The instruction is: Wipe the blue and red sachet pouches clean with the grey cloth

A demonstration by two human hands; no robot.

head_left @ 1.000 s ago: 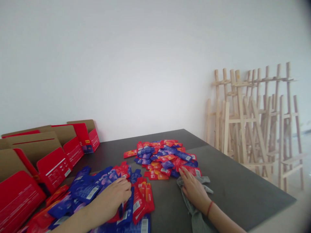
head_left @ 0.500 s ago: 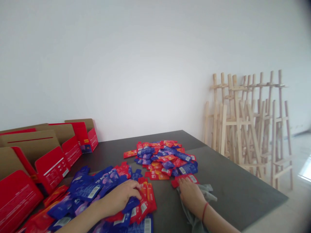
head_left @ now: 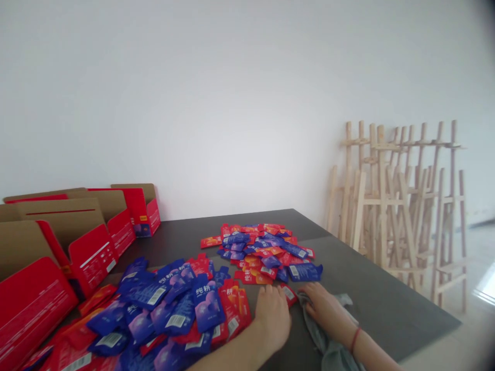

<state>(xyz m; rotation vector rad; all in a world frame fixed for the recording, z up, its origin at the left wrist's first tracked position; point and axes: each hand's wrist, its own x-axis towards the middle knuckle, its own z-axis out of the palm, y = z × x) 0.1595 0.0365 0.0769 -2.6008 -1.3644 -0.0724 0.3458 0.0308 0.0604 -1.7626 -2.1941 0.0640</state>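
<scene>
The left hand point(head_left: 273, 317) lies open on the dark desk point(head_left: 386, 314) and holds nothing, just beside a big pile of red and blue packets point(head_left: 170, 309) at the near edge. The right hand point(head_left: 327, 309) rests open on a gray cloth point(head_left: 332, 350), near one red packet point(head_left: 289, 294).

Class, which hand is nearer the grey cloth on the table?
Right. The right hand rests on the grey cloth; the left hand lies on the table to the cloth's left, apart from it.

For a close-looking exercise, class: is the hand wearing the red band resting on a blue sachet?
No, the right hand rests on a crumpled grey cloth.
</scene>
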